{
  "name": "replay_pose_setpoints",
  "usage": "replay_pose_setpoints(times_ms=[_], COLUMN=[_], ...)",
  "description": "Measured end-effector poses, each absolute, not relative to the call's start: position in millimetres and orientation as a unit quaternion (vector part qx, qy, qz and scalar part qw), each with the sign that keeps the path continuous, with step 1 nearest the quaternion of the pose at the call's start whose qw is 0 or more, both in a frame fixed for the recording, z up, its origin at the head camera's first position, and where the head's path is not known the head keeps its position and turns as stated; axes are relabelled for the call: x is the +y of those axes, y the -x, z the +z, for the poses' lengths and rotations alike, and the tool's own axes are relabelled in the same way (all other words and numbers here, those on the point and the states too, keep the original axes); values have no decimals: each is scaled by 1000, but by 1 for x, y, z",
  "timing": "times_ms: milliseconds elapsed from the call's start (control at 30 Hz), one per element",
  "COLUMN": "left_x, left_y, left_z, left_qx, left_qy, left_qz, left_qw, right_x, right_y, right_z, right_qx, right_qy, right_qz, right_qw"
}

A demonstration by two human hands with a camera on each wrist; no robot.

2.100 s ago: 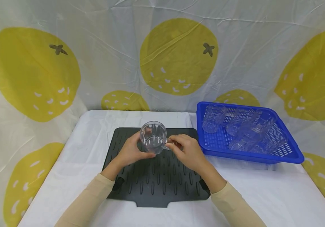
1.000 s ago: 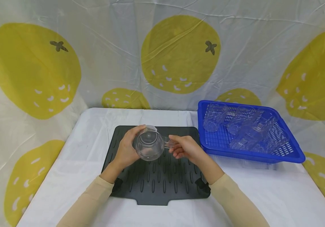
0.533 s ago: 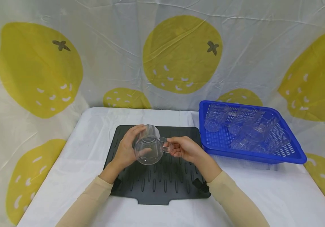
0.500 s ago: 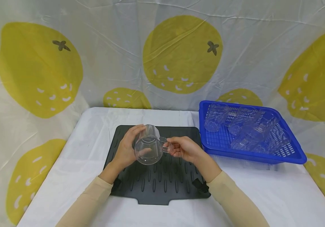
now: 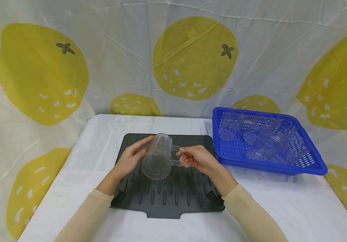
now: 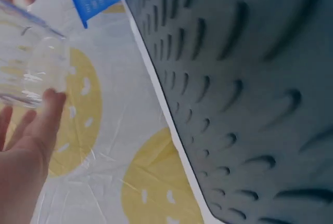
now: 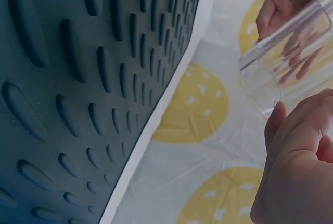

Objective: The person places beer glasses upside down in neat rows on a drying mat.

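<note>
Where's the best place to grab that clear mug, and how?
Probably by its handle, from the right: it sticks out that way, and the right hand pinches it there. The mug is tilted and its side is round, so the left hand could help steady it.

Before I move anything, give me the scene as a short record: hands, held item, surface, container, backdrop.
Right hand: grips the handle of the clear mug
Left hand: beside the mug, fingers extended along its side
Clear mug: tilted, raised above the mat
Black mat: raised oval bumps, lying on the white-covered table
Blue basket: right of the mat, with clear glassware inside; exact count unclear
Backdrop: pale fabric with yellow fruit prints
</note>
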State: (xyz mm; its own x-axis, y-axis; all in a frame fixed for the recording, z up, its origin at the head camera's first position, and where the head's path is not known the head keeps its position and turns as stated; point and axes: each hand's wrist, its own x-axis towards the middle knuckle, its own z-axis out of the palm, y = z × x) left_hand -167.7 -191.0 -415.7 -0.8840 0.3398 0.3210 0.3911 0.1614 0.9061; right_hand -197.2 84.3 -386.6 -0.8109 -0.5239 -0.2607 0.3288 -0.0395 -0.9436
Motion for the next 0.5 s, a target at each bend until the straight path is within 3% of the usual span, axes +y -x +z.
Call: replay_pose_setpoints(times_ms=[133,500], left_x=[-190,-189], left_y=[166,167], left_z=[-408,-397], left_qx=[-726,-683], left_qy=[152,68], left_qz=[-669,-719], left_qw=[-46,-106], right_x=[83,73], right_y=[197,192], right_z=[-389,-384], right_qx=[652,724], right_qy=[89,142], right_qz=[-701,-647], right_qw=[276,192])
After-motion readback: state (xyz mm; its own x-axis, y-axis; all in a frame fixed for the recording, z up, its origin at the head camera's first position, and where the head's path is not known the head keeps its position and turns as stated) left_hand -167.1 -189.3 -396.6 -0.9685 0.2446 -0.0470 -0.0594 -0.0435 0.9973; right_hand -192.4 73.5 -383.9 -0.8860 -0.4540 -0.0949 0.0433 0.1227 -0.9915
